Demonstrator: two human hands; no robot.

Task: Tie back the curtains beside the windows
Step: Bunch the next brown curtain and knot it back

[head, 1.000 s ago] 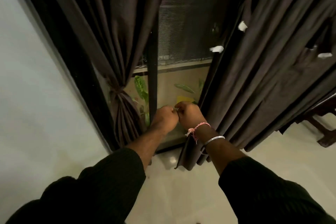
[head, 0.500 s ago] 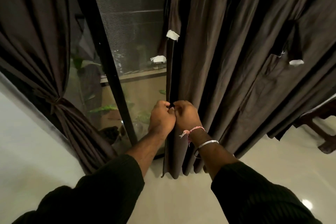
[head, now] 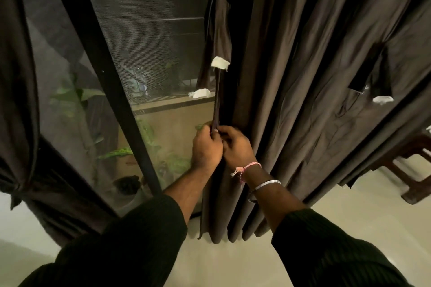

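Head view: two forearms in dark ribbed sleeves reach forward from the bottom of the frame, meeting at the leading edge of the right curtain (head: 291,81). The left hand (head: 206,149) is curled into a fist, knuckles up, with its fingers closed on that edge; the right hand (head: 236,147) presses against it from the other side, fingers bent and pinching the same fold. A thread band (head: 247,169) and a metal bangle (head: 264,186) circle the right wrist. Whatever the fingertips grip is hidden between the two hands. Above the hands, a narrow dark strip (head: 217,100) runs up the curtain's edge to a white tag (head: 220,63); whether it is a tie cannot be made out. Left of that curtain stands the window frame (head: 105,72), its mesh blurring the plants behind. Farther left, the left curtain (head: 21,91) is already gathered, its knot cut off by the frame edge.
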